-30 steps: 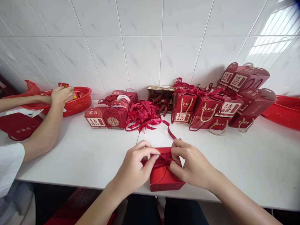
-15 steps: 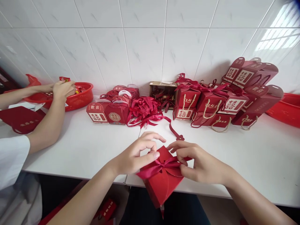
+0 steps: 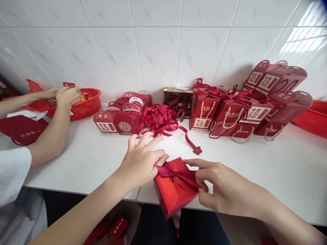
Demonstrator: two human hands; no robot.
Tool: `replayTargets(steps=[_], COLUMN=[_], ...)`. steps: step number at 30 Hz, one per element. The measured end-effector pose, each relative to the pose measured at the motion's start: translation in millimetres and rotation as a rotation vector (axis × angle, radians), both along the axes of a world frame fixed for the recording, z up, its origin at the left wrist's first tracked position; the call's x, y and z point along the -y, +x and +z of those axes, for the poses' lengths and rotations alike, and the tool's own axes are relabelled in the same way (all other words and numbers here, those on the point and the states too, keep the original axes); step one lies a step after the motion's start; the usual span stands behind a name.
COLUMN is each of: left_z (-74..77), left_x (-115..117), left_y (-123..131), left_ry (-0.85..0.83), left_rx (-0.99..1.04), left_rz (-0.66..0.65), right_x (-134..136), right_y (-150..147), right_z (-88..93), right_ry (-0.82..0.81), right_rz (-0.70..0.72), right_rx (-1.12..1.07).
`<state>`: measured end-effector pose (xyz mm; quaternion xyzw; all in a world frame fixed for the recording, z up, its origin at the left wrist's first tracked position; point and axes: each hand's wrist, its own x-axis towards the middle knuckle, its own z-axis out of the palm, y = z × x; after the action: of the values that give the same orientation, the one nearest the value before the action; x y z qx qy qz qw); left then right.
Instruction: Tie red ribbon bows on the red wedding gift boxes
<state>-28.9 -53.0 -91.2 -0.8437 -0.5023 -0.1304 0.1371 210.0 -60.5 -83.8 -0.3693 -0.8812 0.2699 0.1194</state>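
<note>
A small red gift box [image 3: 171, 196] sits tilted at the table's front edge, with its near corner out over the edge. A dark red satin ribbon [image 3: 175, 174] is knotted across its folded top. My left hand [image 3: 143, 161] pinches the ribbon's left part between thumb and forefinger, the other fingers spread above the table. On the right side, my right hand [image 3: 212, 182] grips the ribbon's right part with bent fingers, its forefinger reaching along the box's far corner. The ribbon ends are partly hidden by the fingers.
Behind lie a ribbon heap [image 3: 159, 117], a strap with a flower-shaped end [image 3: 197, 150], an open carton [image 3: 167, 91] and stacked red boxes [image 3: 230, 110]. More decorated boxes [image 3: 108, 122] stand left. A co-worker's hands [image 3: 66, 97] are over a red basket [image 3: 93, 106]. Another red basket [image 3: 310, 117] is right.
My left hand has shifted left and its fingers have spread upward, drawing the ribbon's left part. The box has turned slightly. My right hand has moved a little outward, still gripping.
</note>
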Motion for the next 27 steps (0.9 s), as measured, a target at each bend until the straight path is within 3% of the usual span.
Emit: replayTargets(steps=[7,13,15,18,21,24,27], left_z=[-1.1,-8.6,-13.9,-22.0,-27.1,-30.4,-36.9], left_x=[7.1,7.1,9.4,16.5,25.8,34.6,41.4], left_y=[-2.0,-4.2,-5.3,-7.7,-9.2,-6.1,2.4], left_ry=[-0.022,-0.211,-0.325,-0.487,-0.537,-0.516,-0.380], left_rx=[0.026,0.169,0.345,0.801,1.103,1.025,0.919], left_rz=[0.138,0.051,0.012,-0.009,0.013,0.017,0.024], right_x=[4.8,6.5,7.2,7.8,6.1,2.6,-0.6], right_y=[1.8,10.0,16.5,25.6,26.0,13.9,-5.8], right_z=[4.8,4.6,6.5,11.4,13.9,9.8,0.2], right_ry=[0.063,0.136,0.121,0.058,0.071,0.182,0.207], right_rz=[0.028,-0.015,-0.020,-0.016,-0.174,-0.324,-0.245], right_rx=[0.070,0.064,0.063,0.050,-0.039,-0.189,-0.240])
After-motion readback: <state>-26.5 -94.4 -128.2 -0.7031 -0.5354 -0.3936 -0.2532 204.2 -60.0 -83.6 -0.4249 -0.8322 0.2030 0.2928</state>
